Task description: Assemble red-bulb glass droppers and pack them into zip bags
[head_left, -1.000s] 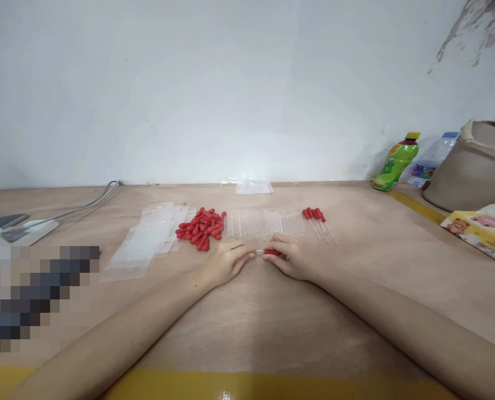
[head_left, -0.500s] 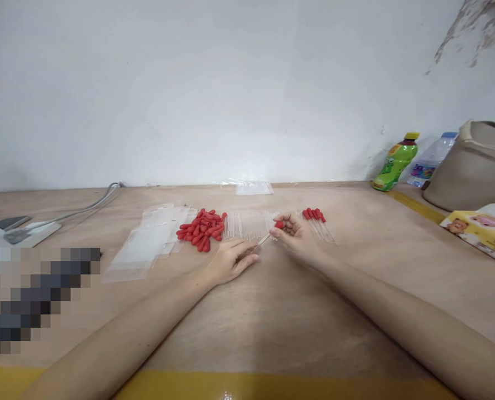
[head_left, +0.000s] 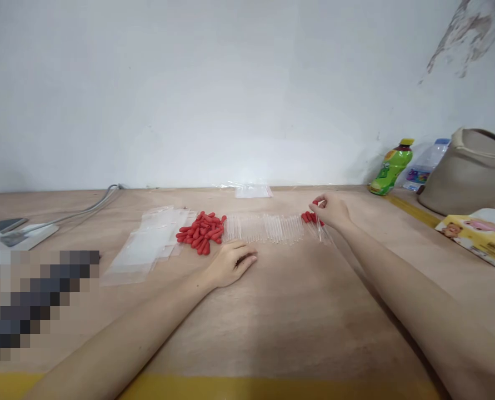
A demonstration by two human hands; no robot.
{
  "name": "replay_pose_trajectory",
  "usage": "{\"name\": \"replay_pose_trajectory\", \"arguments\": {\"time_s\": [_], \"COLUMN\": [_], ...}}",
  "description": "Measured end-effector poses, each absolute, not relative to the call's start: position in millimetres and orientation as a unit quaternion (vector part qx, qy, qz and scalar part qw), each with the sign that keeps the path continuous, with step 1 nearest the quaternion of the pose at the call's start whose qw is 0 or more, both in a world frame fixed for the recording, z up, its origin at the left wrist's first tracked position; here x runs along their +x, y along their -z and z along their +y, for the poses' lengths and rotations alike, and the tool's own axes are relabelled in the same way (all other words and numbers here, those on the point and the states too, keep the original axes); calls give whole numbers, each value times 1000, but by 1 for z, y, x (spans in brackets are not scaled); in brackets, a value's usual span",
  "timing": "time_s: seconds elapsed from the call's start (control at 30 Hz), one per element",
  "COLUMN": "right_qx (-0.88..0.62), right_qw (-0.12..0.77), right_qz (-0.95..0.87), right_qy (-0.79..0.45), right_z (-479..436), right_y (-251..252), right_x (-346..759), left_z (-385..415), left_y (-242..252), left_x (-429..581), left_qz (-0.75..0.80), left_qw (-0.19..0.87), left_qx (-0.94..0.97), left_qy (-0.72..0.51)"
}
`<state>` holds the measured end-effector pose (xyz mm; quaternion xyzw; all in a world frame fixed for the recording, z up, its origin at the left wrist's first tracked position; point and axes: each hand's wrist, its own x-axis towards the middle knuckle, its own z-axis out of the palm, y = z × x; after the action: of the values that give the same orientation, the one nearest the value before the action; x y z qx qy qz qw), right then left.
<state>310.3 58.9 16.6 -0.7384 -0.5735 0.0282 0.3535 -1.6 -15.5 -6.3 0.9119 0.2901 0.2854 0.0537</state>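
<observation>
My right hand (head_left: 333,211) pinches a glass dropper (head_left: 315,205) by its red rubber bulb, its clear tube pointing down. Just beneath lie several finished droppers (head_left: 308,217), red bulbs at the far end, partly covered by that hand. My left hand (head_left: 231,263) rests on the table with thumb and fingers apart and nothing between them. Close beyond its knuckles is a heap of loose red rubber bulbs (head_left: 201,232). Clear glass tubes (head_left: 264,228) lie side by side in a row between the heap and the finished droppers.
Clear plastic bags (head_left: 149,244) are spread left of the bulbs, and another bag (head_left: 253,191) lies by the wall. A grey cable (head_left: 93,208) crosses the back left. At right stand a green bottle (head_left: 393,166), a clear bottle (head_left: 424,166), a beige bag (head_left: 464,172) and a yellow packet (head_left: 478,239).
My right hand has carried the dropper right, from beside my left hand to above the finished droppers. My left hand has let go of the tube and stays in place.
</observation>
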Motion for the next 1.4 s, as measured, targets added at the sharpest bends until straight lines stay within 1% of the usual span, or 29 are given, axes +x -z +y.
{"name": "replay_pose_trajectory", "arguments": {"time_s": [0.1,0.2,0.37,0.47,0.6,0.77,1.07,1.17,1.27,1.33,1.4], "right_qx": [-766,-771,-748,-732,-741,-777,-820,-812,-781,-747,-698], "right_qw": [292,260,285,274,217,167,121,124,134,161,214], "right_qz": [-573,-581,-596,-622,-635,-606,-556,-567,-608,-645,-683], "right_qy": [-2,23,62,43,9,-15,-62,-60,-57,-33,16], "right_z": [64,67,57,45,33,34,41,41,36,28,15], "right_y": [-7,0,1,-4,-5,-8,-21,-22,-20,-16,-11], "right_x": [304,301,299,293,282,272,262,261,258,253,247], "left_z": [-16,-16,-15,-15,-16,-15,-17,-16,-11,-5,0], "left_y": [6,6,6,7,7,8,6,3,-5,-11,-15], "left_x": [-2,-2,-2,-2,-2,-2,-1,-6,-19,-28,-37], "left_qz": [290,290,289,291,292,285,287,309,400,471,520], "left_qw": [55,54,53,53,55,54,52,-3,-120,-176,-203], "left_qx": [911,911,913,912,913,913,915,909,856,807,774], "left_qy": [-287,-287,-283,-284,-281,-287,-279,-281,-303,-309,-298]}}
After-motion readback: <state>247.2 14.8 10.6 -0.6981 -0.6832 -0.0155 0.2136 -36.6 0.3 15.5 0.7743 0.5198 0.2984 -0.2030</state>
